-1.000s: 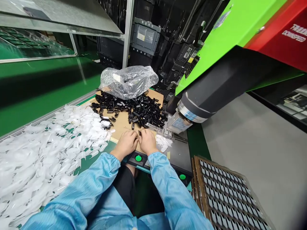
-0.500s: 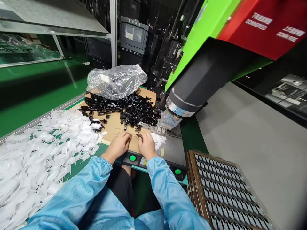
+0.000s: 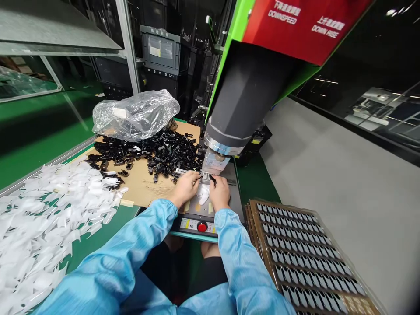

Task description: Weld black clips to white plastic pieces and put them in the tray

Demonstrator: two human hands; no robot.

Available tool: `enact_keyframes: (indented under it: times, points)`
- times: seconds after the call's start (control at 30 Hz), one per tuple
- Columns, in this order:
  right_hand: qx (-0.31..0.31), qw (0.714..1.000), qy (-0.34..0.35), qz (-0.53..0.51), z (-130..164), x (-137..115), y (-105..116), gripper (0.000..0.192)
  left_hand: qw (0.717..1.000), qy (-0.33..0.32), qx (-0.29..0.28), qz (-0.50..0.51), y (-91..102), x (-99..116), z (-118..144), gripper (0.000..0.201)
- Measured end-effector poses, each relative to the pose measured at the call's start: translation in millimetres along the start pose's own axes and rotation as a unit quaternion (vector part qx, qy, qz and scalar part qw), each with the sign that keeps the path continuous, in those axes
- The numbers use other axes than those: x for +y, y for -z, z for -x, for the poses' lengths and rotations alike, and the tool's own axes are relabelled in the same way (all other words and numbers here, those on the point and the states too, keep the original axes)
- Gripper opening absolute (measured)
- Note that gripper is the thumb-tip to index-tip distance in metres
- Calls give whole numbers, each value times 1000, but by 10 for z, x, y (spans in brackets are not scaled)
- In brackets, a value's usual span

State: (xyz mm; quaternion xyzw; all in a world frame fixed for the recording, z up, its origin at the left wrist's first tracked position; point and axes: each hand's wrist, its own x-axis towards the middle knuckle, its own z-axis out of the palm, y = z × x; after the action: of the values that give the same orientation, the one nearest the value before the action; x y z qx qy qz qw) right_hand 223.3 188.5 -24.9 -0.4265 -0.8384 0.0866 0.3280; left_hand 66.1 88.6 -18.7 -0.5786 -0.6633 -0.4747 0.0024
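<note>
At the press's fixture (image 3: pixel 206 175), both my hands are pinched. My left hand (image 3: pixel 186 189) has a small dark piece at its fingertips, apparently a black plastic part, mostly covered by the fingers. Between thumb and fingers of my right hand (image 3: pixel 221 192) a small black plastic part (image 3: pixel 213 179) shows at the fixture's right side. White plastic pieces (image 3: pixel 203 193) lie on the metal base between the hands. Right above the fixture sits the press head (image 3: pixel 215 162); whether it touches the parts I cannot tell.
A heap of black plastic parts (image 3: pixel 170 151) covers cardboard (image 3: pixel 141 183), behind it a clear plastic bag (image 3: pixel 136 116). White plastic pieces (image 3: pixel 49 214) spread over the left table. A red button (image 3: pixel 202 226) is on the front panel. Stacked trays (image 3: pixel 302 253) of pale parts stand right.
Both hands have moved from the cardboard's front edge, right and forward to the press fixture, with small black parts at the fingertips. The camera view has turned to the right.
</note>
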Motion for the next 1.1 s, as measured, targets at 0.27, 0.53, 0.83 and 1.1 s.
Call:
enact_keyframes:
  times: [0.27,0.53,0.83,1.1]
  points:
    - [-83,987,49,129,-4,-130,140,41,990,-37,-95,-94,-240,8,-226,25]
    - [-115,986,50,110,-36,-115,170,50,961,-16,-173,-213,-98,165,-251,36]
    - [-37,996,43,-70,629,616,702,48,983,23,-180,-26,570,-150,470,66]
    - [-111,993,35,29,1520,1131,1028,64,956,7,-252,-152,1022,-427,1214,92]
